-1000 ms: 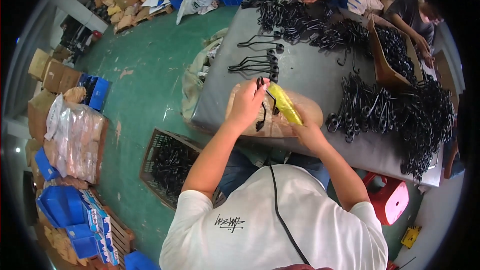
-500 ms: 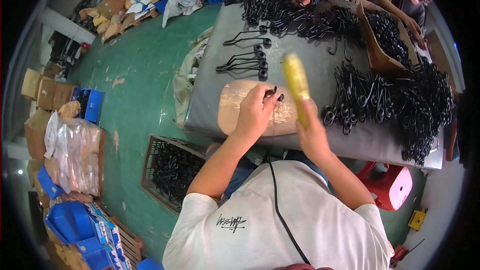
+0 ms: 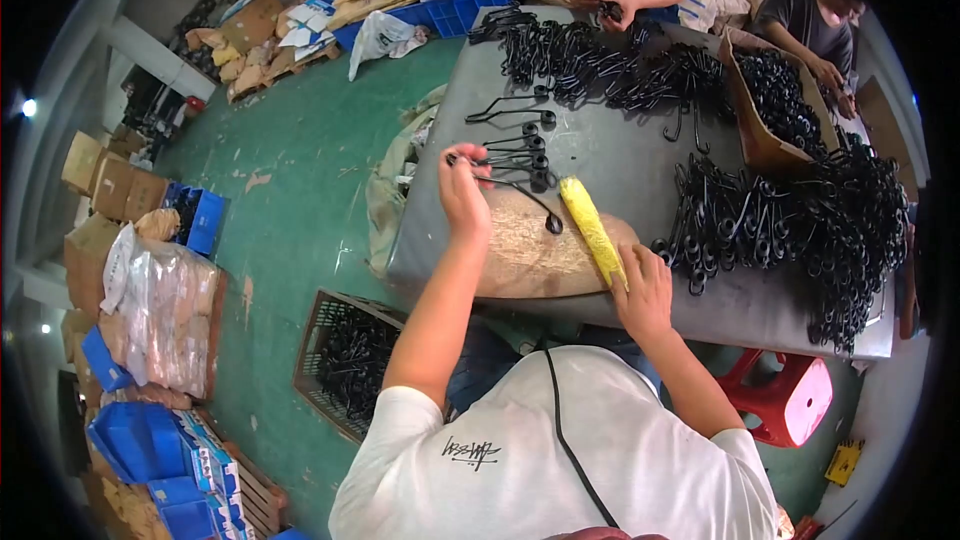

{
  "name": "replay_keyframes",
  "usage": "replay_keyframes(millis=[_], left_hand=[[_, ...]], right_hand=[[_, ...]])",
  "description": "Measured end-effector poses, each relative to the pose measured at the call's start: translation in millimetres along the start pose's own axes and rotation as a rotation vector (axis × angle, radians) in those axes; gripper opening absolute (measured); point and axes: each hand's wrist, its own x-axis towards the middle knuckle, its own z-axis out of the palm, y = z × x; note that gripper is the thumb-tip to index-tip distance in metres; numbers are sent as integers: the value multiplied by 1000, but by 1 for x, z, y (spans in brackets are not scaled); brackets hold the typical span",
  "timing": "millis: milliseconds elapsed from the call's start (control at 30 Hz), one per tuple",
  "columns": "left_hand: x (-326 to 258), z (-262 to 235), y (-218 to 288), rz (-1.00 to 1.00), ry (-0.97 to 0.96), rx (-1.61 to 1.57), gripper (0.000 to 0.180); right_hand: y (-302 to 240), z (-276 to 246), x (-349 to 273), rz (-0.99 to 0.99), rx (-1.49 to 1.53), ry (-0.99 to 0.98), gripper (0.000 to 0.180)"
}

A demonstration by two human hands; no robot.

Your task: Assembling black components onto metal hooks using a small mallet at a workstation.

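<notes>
My left hand (image 3: 465, 190) is closed around the wire arm of a black torsion spring, its coiled end (image 3: 554, 224) reaching right over the edge of a worn wooden block (image 3: 525, 255). Beside that hand, several similar black springs (image 3: 520, 158) lie in a row on the grey tabletop (image 3: 610, 155). A yellow stick-like tool (image 3: 590, 225) rests slantwise across the block. At its near end is my right hand (image 3: 645, 290), fingers stretched out and the thumb side against the tool.
Heaps of black springs (image 3: 740, 215) cover the table's right side, with a filled cardboard box (image 3: 745, 120) behind. Two people handle parts across the table. A crate of black parts (image 3: 315, 340) stands on the floor at left, a red stool (image 3: 800, 400) at right.
The yellow tool has come down from its blurred, raised position onto the block, and my right fingers have loosened. My left hand has moved left with the spring, toward the row.
</notes>
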Motion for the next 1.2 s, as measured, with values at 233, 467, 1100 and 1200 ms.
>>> replay_keyframes(millis=[233, 467, 1100, 1200], left_hand=[[60, -44, -89, -40, 104, 586, 63], [3, -14, -105, 460, -256, 1097, 68], [-17, -13, -110, 500, -383, 1247, 69], [-18, -17, -111, 517, -351, 1235, 67]], right_hand=[[36, 16, -34, -84, -75, 17, 50], [40, 15, -37, -39, -73, 25, 54], [62, -23, -16, -98, 70, 362, 36], [100, -71, 15, 176, -140, 561, 37]])
